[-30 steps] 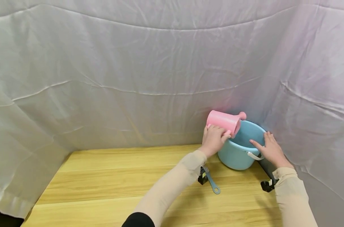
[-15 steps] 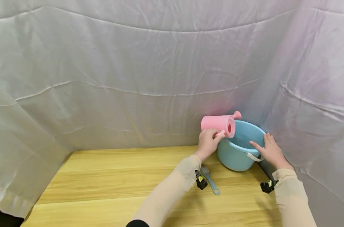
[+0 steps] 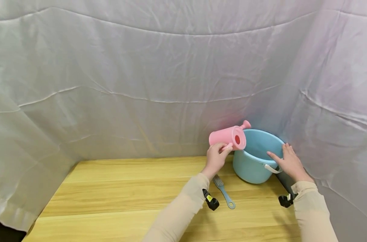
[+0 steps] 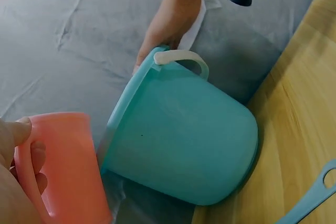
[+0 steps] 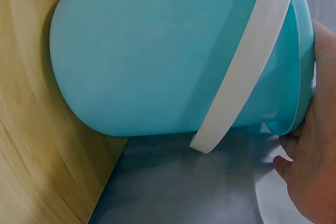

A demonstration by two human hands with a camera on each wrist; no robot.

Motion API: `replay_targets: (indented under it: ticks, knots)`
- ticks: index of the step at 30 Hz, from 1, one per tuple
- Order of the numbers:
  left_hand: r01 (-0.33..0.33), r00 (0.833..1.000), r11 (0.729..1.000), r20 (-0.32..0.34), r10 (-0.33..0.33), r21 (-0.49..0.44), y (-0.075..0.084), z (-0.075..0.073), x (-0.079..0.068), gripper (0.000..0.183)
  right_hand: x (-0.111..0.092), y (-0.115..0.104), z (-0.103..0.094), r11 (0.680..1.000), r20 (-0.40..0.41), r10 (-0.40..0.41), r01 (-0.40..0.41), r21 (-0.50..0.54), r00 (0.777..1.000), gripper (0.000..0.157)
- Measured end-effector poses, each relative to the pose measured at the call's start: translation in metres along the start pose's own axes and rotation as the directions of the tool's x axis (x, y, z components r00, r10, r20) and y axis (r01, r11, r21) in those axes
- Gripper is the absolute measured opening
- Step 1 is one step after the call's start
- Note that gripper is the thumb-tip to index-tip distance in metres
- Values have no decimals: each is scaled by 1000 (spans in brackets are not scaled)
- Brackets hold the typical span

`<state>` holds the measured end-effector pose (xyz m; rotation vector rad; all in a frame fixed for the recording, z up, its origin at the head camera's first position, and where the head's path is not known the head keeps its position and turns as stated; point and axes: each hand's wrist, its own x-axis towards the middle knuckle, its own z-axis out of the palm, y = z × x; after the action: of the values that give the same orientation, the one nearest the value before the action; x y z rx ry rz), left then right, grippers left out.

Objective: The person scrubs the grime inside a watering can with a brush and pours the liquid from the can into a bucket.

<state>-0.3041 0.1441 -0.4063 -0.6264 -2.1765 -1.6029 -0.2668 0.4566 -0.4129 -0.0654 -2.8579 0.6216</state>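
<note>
A pink toy watering can [image 3: 224, 136] is tipped on its side in the air at the left of the blue bucket's [image 3: 253, 169] rim. Its sprinkler head points up to the right and its round red opening faces the camera. My left hand [image 3: 215, 158] grips the can's handle; the left wrist view shows curled fingers through the handle of the can [image 4: 73, 166]. The bucket stands upright on the table, with its white handle [image 5: 244, 72] hanging down in front. My right hand [image 3: 292, 164] holds the bucket's right rim, thumb over the edge and fingers along the outside.
A blue-grey brush [image 3: 224, 193] with a holed handle lies on the wooden table [image 3: 117, 195], in front of the bucket and to the right of my left wrist. Grey cloth [image 3: 159, 127] hangs behind the table, with more along the right side, close to the bucket.
My left hand has moved left and slightly down with the watering can, which has turned so its opening faces the camera and its sprinkler head has left the bucket. My right hand has stayed on the rim.
</note>
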Motion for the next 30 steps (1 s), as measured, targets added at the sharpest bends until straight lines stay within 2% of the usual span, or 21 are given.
replay_targets:
  ticks: [6, 15, 22, 30]
  knots:
    - [65, 997, 992, -33, -69, -111, -3, -5, -8, 18, 0, 2, -1, 1000, 2, -3, 3, 0, 1000, 98]
    - [129, 988, 956, -49, -146, -264, -11, -11, -20, 17, -1, 2, -4, 1000, 7, -4, 4, 5, 1000, 97]
    - [173, 975, 934, -78, -207, -312, -22, -18, -33, 17, -2, 2, -5, 1000, 14, -5, 5, 7, 1000, 97]
    - [256, 953, 896, -63, -298, -362, -33, -26, -48, 17, -4, 1, -9, 1000, 17, -8, 8, 9, 1000, 97]
